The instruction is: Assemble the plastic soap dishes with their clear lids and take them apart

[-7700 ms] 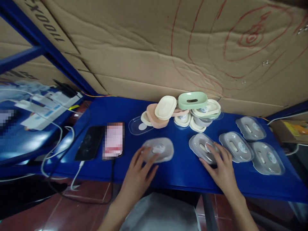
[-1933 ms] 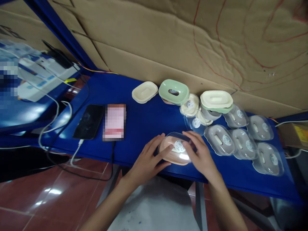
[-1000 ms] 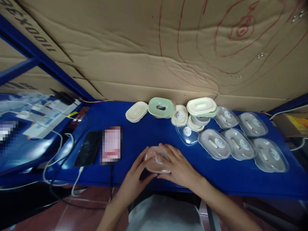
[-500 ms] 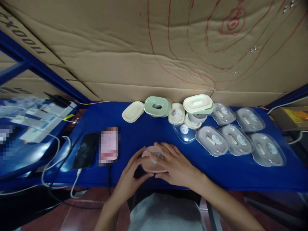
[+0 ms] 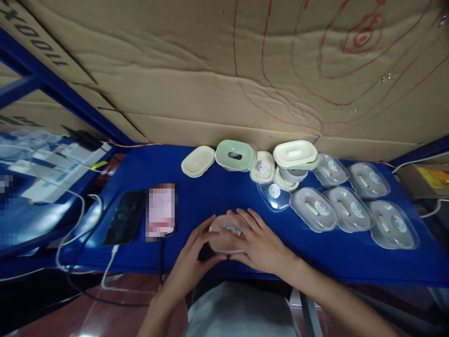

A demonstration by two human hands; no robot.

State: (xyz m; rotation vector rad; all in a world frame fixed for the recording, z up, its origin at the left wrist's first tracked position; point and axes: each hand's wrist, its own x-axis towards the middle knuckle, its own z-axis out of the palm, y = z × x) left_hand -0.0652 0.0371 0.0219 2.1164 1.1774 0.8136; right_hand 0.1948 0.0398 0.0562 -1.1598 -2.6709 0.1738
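Near the table's front edge sits a small pinkish-brown soap box (image 5: 222,223) with rounded corners and a round sticker on top. My left hand (image 5: 196,250) curves around its left side, thumb at the near edge. My right hand (image 5: 263,245) lies over its right half, fingers reaching across the top and the thumb at the near side. The fingers hide much of the box. To its upper right lies a loose clear lid (image 5: 275,199) with a round sticker.
Several grey soap boxes with clear covers (image 5: 315,210) stand at the right. Along the cardboard wall (image 5: 175,84) are a cream tray (image 5: 198,161), a green dish (image 5: 242,152) and a cream-topped stack (image 5: 295,152). At left lie two phones, one black (image 5: 124,217), with cables.
The camera view has shifted slightly, so the background sits differently. Both hands stay on the pinkish-brown soap box, with the right fingers spread slightly more over its top.
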